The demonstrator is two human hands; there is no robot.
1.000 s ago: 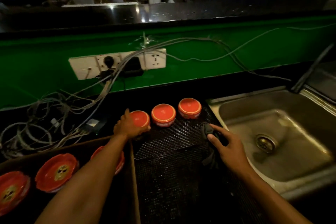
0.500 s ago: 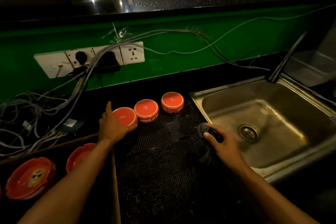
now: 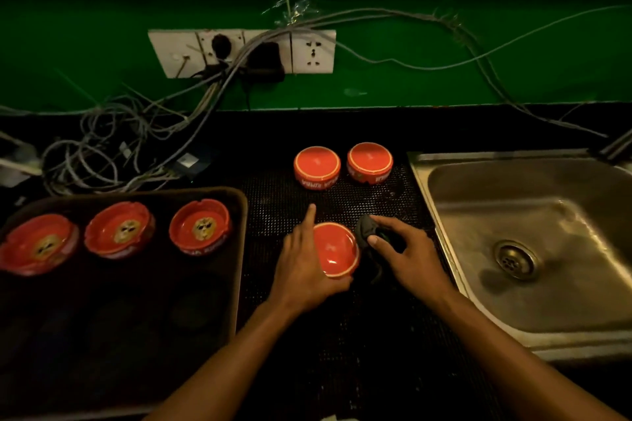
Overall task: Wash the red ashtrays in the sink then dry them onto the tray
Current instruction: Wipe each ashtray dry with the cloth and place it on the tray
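Observation:
My left hand (image 3: 304, 267) grips an upside-down red ashtray (image 3: 337, 249) over the black mesh mat (image 3: 307, 335); its index finger points out straight. Right beside that ashtray my right hand (image 3: 407, 256) holds a dark cloth (image 3: 366, 231). Two more red ashtrays stand upside down at the far end of the mat, one on the left (image 3: 317, 167), one on the right (image 3: 370, 162). Three red ashtrays sit right side up in a row on the dark tray (image 3: 236, 270): left (image 3: 37, 244), middle (image 3: 119, 229), right (image 3: 200, 227). The steel sink (image 3: 533, 249) lies at the right.
A green wall with a white socket strip (image 3: 242, 51) runs along the back. A tangle of grey cables (image 3: 113, 150) lies on the black counter behind the tray. More cables trail right toward the sink's far corner.
My left hand has pulled the leftmost upside-down ashtray out of the row toward me. My right hand with the cloth has come up beside it. The view has swung left and down, showing the tray.

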